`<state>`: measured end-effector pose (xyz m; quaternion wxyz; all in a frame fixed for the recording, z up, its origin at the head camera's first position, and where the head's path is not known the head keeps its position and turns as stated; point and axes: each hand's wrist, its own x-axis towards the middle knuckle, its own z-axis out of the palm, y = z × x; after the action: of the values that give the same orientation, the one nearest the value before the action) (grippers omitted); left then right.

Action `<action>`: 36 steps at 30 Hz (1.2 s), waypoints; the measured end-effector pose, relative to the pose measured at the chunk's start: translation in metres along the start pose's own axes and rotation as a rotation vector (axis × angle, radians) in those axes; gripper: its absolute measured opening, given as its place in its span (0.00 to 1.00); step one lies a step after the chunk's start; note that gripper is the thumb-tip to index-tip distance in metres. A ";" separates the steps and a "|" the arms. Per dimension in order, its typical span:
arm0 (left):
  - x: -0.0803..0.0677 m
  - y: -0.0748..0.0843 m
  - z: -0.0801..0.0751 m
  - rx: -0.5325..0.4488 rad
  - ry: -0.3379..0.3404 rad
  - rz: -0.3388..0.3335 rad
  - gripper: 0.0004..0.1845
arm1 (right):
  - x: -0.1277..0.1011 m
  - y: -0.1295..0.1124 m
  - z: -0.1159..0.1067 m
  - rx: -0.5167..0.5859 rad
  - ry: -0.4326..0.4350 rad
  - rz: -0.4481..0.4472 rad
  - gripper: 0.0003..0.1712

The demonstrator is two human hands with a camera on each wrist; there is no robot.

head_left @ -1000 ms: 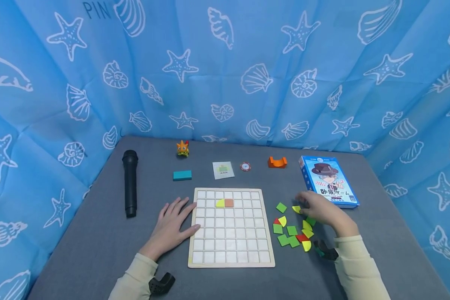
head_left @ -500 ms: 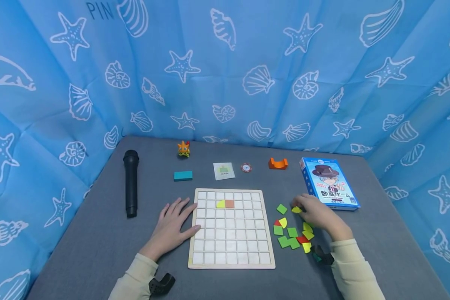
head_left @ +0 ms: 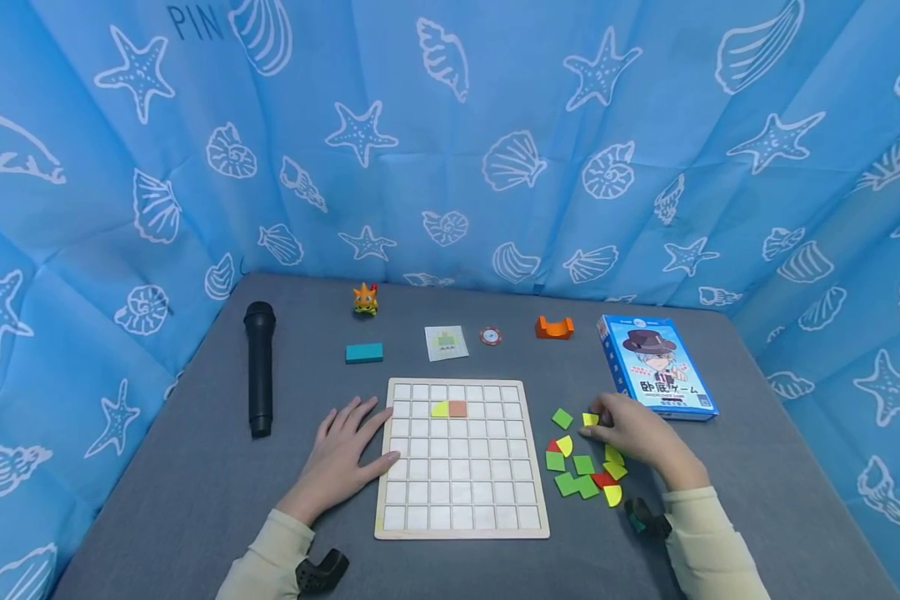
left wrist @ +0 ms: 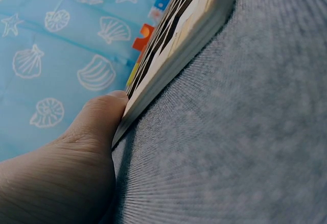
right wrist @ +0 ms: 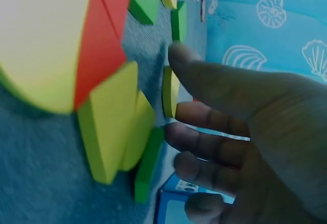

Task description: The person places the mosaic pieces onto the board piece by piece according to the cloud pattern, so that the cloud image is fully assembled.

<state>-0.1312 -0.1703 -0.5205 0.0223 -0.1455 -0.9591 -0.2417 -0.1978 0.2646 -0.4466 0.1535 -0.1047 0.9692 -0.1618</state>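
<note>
A wooden grid board (head_left: pixel 461 533) lies at the middle of the table. In its upper cells sit a yellow quarter-circle tile (head_left: pixel 440 409) and an orange square tile (head_left: pixel 457 409). My left hand (head_left: pixel 345 454) rests with spread fingers at the board's left edge; the left wrist view shows its thumb (left wrist: pixel 102 117) against the rim. To the board's right, my right hand (head_left: pixel 637 429) pinches another yellow quarter-circle tile (head_left: pixel 590 419) between thumb and fingers, low at the table. That tile (right wrist: pixel 170 91) also shows in the right wrist view. Green, red and yellow tiles (head_left: pixel 583 465) lie loosely just below.
A blue game box (head_left: pixel 660 367) stands behind my right hand. Along the back are an orange arch block (head_left: pixel 554 327), a poker chip (head_left: pixel 491 336), a pattern card (head_left: pixel 446 342), a teal block (head_left: pixel 364 353) and a small figurine (head_left: pixel 365 299). At left lies a black microphone (head_left: pixel 260 371).
My right hand has shifted slightly, its thumb coming to the near side of the yellow quarter-circle tile, which has turned. My left hand keeps its place on the board edge.
</note>
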 end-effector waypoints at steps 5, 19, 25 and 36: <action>0.000 -0.001 0.001 0.008 -0.003 -0.001 0.38 | -0.001 -0.004 0.003 -0.023 0.014 -0.034 0.15; 0.000 -0.003 0.003 0.018 0.003 0.006 0.38 | -0.002 -0.007 0.008 -0.046 0.063 -0.069 0.16; -0.001 -0.004 0.003 0.015 0.005 0.007 0.38 | -0.002 -0.009 0.010 -0.060 0.062 -0.079 0.16; 0.000 -0.003 0.002 0.000 0.006 0.016 0.37 | -0.002 -0.019 0.003 -0.082 0.096 -0.101 0.16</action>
<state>-0.1321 -0.1722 -0.5237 0.0273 -0.1524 -0.9579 -0.2418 -0.1921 0.2461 -0.4426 0.0940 -0.1518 0.9747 -0.1343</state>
